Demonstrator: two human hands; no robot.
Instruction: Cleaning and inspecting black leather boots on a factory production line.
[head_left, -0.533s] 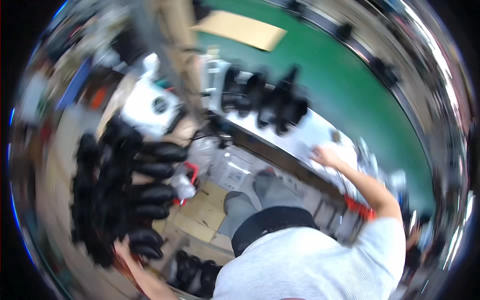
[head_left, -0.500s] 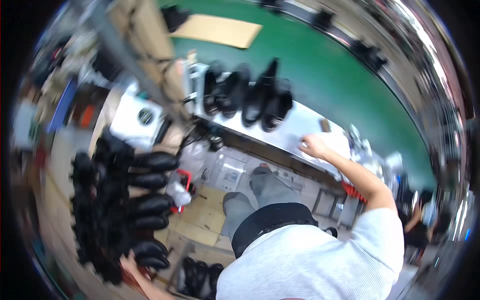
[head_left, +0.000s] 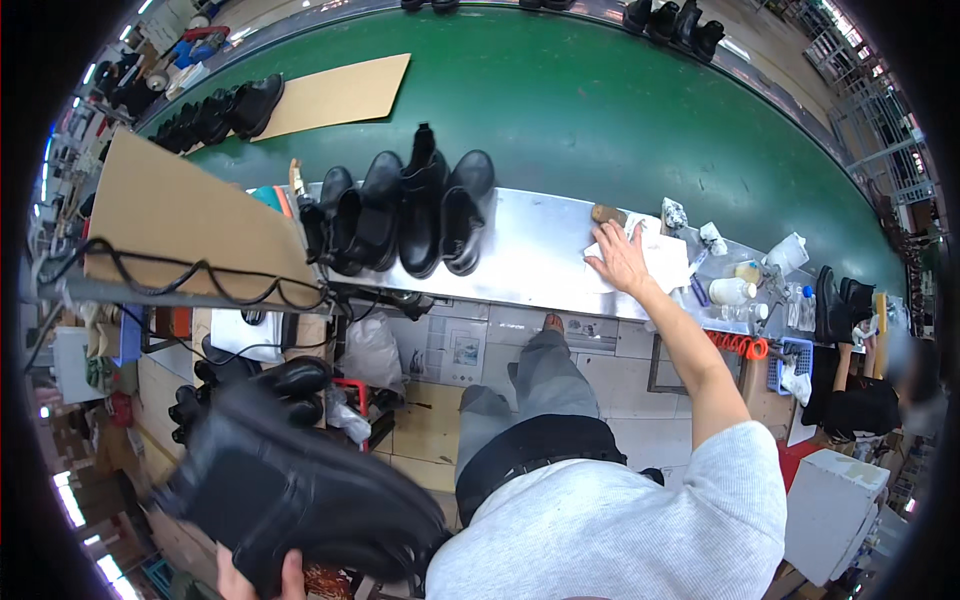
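Left of the long silver metal surface point(head_left: 545, 240), the left hand point(head_left: 232, 578) grips a black leather boot point(head_left: 290, 490), which could slip one-handed; the right hand point(head_left: 622, 258) lies spread on the surface's white sheet point(head_left: 668, 265).

Head view: you wear the left one of two side-by-side fisheye cameras. The lens looks steeply down over your grey shirt point(head_left: 600, 520), which fills the near middle. At near left, the black boot point(head_left: 300, 480) in your left hand point(head_left: 233, 578) looms close to the lens; your right hand point(head_left: 622, 260) sits farther off, to the right. Coverage reaches past the green surface point(head_left: 560, 120), its far edge bowed.
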